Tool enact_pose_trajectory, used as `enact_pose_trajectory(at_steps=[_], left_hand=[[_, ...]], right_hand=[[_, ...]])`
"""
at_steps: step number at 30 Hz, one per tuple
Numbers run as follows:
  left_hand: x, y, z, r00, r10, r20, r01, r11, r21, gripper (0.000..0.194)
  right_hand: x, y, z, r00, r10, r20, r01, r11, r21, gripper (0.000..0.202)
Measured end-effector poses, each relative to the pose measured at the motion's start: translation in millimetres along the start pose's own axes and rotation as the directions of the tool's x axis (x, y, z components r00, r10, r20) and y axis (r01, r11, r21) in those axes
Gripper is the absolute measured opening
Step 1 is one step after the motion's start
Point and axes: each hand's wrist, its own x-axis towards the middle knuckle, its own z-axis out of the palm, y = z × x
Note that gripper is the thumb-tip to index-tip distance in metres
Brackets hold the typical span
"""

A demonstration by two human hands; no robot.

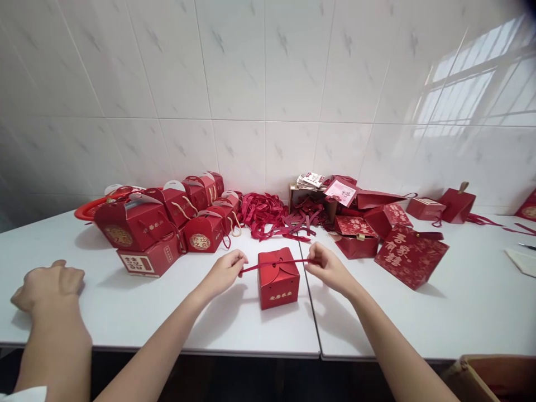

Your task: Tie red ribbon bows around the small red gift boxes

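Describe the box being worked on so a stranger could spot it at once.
On the white table, find the dark seam near the middle. Just left of it, between the left hand and right hand, sits a red box. Unlike its neighbours, it has a ribbon stretched across its top by both hands.

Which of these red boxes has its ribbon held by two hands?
The box alone at front centre: left hand and right hand stretch its ribbon. The other boxes sit off to either side.

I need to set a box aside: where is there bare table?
Bare table lies right of the right forearm, before the nearest flowered box, and between the left forearm and a co-worker's fist. Along the wall it is crowded: stacked boxes, ribbons.
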Motion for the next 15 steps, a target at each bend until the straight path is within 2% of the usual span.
enact_pose_trajectory(at_steps=[1,2,3,5,6,7,8,11,13,15], left_hand=[[-1,2,-7.7,0.998,-0.03,0.047,0.03,0.999,0.014,0.024],[-3,6,-14.7,0.989,-0.062,0.137,0.059,0.998,0.03,0.022],[-4,10,-20.4,0.961,-0.086,0.263,0.077,0.996,0.045,0.02],[-6,21,-26.7,0.85,-0.078,0.522,0.075,0.997,0.028,0.023],[-7,27,-27.0,0.798,-0.043,0.601,0.063,0.998,-0.012,0.027],[-9,34,-25.1,0.774,0.004,0.633,0.049,0.997,-0.065,0.031],[-11,40,-21.3,0.783,0.051,0.619,0.03,0.992,-0.12,0.034],[-21,55,-1.8,0.895,0.159,0.418,-0.087,0.979,-0.185,0.037],[-28,61,13.3,0.937,0.239,0.254,-0.222,0.97,-0.095,0.031],[-34,64,26.2,0.936,0.332,0.115,-0.342,0.936,0.082,0.027]], right_hand=[[-2,-1,-4,0.998,-0.06,-0.009,0.059,0.996,-0.068,0.014],[-3,-3,-7,0.996,-0.091,-0.025,0.087,0.988,-0.127,0.02],[-4,-6,-7,0.992,-0.107,-0.061,0.096,0.981,-0.17,0.026],[-4,-14,-4,0.971,-0.165,-0.175,0.123,0.966,-0.228,0.032],[-4,-19,-2,0.95,-0.209,-0.23,0.15,0.957,-0.248,0.032],[-4,-24,1,0.931,-0.248,-0.269,0.181,0.951,-0.25,0.031],[-5,-30,3,0.92,-0.269,-0.283,0.207,0.951,-0.23,0.028],[-8,-46,7,0.96,-0.205,-0.189,0.193,0.978,-0.078,0.021],[-11,-54,9,0.989,-0.121,-0.085,0.123,0.992,0.018,0.018],[-14,-60,12,0.999,-0.044,-0.009,0.044,0.996,0.071,0.015]])
